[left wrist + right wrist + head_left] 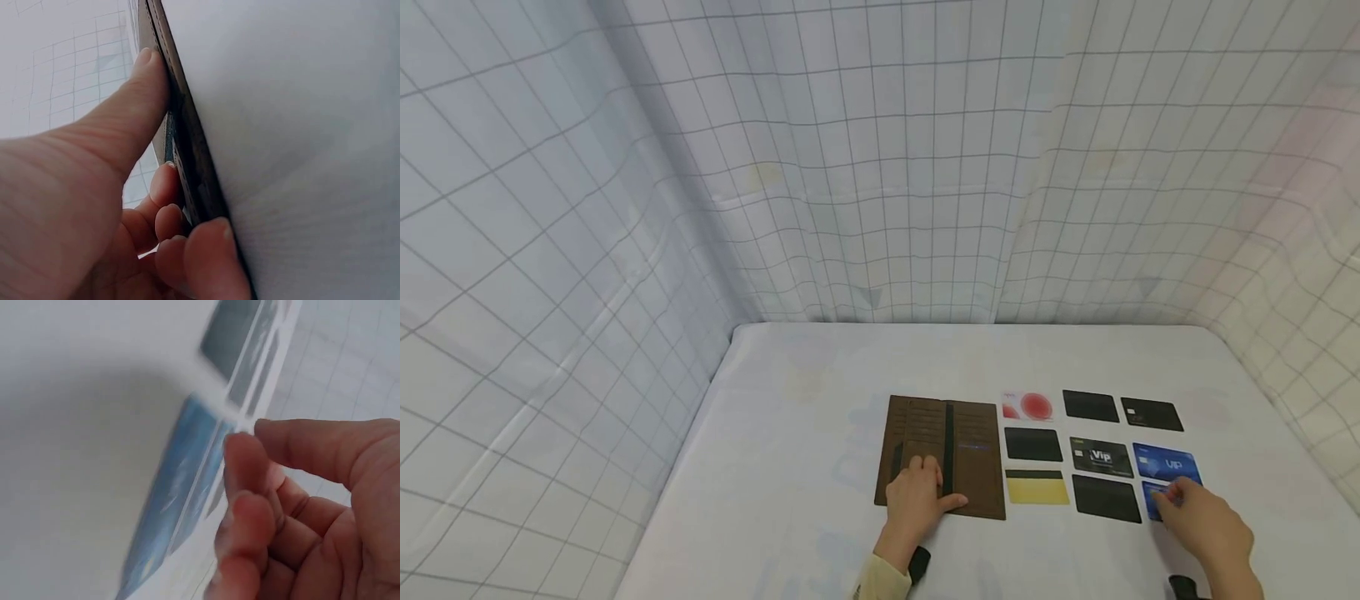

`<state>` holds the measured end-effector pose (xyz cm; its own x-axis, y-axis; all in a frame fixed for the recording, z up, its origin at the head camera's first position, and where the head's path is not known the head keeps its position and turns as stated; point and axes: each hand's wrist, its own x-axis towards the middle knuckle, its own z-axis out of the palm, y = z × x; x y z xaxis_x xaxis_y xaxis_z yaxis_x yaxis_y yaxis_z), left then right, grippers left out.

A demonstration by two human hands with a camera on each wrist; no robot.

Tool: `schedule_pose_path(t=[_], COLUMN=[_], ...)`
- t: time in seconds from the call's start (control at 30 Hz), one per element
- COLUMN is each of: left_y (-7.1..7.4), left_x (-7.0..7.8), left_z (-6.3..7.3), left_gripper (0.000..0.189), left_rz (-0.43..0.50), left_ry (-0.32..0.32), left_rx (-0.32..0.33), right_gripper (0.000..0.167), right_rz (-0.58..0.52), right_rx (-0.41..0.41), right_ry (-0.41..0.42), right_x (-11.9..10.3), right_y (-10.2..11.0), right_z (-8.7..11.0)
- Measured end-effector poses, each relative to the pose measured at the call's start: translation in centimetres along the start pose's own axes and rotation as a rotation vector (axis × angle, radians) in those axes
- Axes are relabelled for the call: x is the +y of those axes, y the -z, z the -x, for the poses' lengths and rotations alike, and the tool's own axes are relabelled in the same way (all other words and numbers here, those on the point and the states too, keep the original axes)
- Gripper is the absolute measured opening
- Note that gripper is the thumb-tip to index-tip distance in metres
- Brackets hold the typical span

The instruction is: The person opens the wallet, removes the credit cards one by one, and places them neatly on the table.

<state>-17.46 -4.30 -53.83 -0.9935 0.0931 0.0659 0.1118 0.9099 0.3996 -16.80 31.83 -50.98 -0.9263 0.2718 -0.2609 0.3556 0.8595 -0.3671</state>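
Observation:
A brown open wallet (977, 475) with rows of card slots and a dark strap down its middle lies flat on the white table. My left hand (915, 496) rests on its lower left half, thumb spread toward the strap. In the left wrist view, the thumb (147, 81) and fingertips touch the wallet (200, 156). My right hand (1206, 521) hovers over the near right blue card (1152, 500), partly covering it. The right wrist view shows this blue card (165, 487) beside the loosely bent fingers, with nothing between thumb and fingers.
Beside the wallet, cards lie in rows: a red-and-white card (1028, 406), a yellow card (1037, 489), a black Vip card (1101, 457), a blue VIP card (1167, 463) and several dark cards (1107, 497). White gridded cloth (865, 167) hangs around the table.

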Motion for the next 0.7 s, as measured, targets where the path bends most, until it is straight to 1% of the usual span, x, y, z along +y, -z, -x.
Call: schedule_pose_path(t=[0.07,0.17,0.3,0.37,0.47,0.53,0.63,0.7], left_y=[0.0,-0.1,-0.3,-0.3,-0.3,-0.3,-0.1,0.0], left_x=[-0.1,-0.2,-0.2,-0.3,-0.3,-0.2,-0.2,-0.1], left_z=[0.0,0.0,-0.1,-0.1,-0.1,-0.1,-0.1,-0.1], left_gripper=[0.049,0.049,0.05,0.05,0.05,0.05,0.05,0.049], left_rz=[-0.001,-0.003,-0.009,-0.008,-0.004,-0.006,-0.005,-0.005], left_ry=[0.0,-0.001,-0.005,-0.004,-0.004,-0.005,-0.006,-0.008], left_rx=[0.003,0.008,0.013,0.01,-0.001,-0.004,0.0,0.006], right_gripper=[0.025,0.024,0.018,0.015,0.012,0.011,0.01,0.011], right_rz=[-0.014,-0.038,-0.082,-0.109,-0.133,-0.129,-0.107,-0.097], right_rx=[0.002,-0.008,-0.039,-0.063,-0.086,-0.08,-0.041,-0.02], right_ry=[0.082,0.232,0.433,0.507,0.573,0.604,0.627,0.619], right_x=[-1.6,-4.2,-7.6,-9.2,-11.3,-12.5,-14.1,-15.0], right_y=[0.0,-0.5,-1.8,-2.8,-4.5,-5.6,-6.8,-7.2], right_z=[-0.2,-0.5,-1.0,-1.2,-1.4,-1.6,-1.7,-1.8])
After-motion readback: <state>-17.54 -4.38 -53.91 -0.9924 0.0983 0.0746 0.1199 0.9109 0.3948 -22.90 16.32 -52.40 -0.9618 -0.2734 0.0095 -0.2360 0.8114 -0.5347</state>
